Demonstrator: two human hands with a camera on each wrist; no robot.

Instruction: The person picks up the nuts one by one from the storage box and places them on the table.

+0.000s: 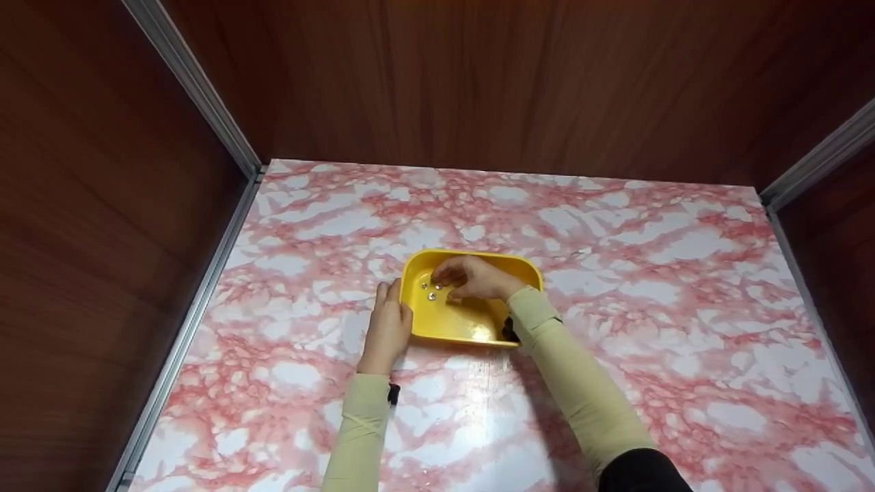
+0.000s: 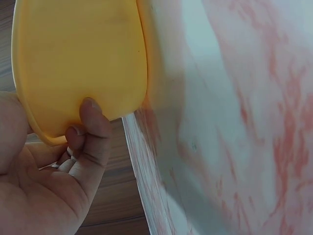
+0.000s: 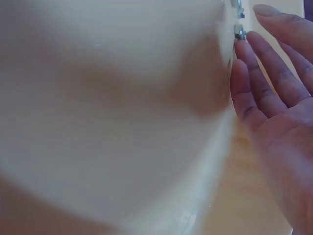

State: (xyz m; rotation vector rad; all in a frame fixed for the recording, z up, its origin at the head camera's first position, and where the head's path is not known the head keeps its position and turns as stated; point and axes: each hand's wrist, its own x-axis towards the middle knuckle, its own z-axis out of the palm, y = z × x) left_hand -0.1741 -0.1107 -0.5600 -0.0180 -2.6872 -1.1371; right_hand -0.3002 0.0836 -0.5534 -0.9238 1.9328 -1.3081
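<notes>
A yellow plastic tub point(image 1: 444, 321) with rounded corners stands on the marbled table. My left hand point(image 1: 388, 324) grips its left wall; in the left wrist view the fingers point(image 2: 93, 120) curl against the outside of the tub point(image 2: 83, 54) below the rim. Inside the tub, several small silvery pieces, like metal nuts point(image 1: 431, 296), lie on the floor toward its left end. My right hand point(image 1: 478, 279) reaches in over the right side, thumb apart from the fingers. In the right wrist view its fingertips are right beside a silvery nut point(image 3: 239, 33), with nothing visibly held.
The table top point(image 1: 656, 273) has a red and white marbled pattern. Dark wood panels point(image 1: 478, 89) rise behind it and on both sides, with metal strips point(image 1: 198, 89) along the corners. Both forearms wear pale yellow sleeves point(image 1: 581, 383).
</notes>
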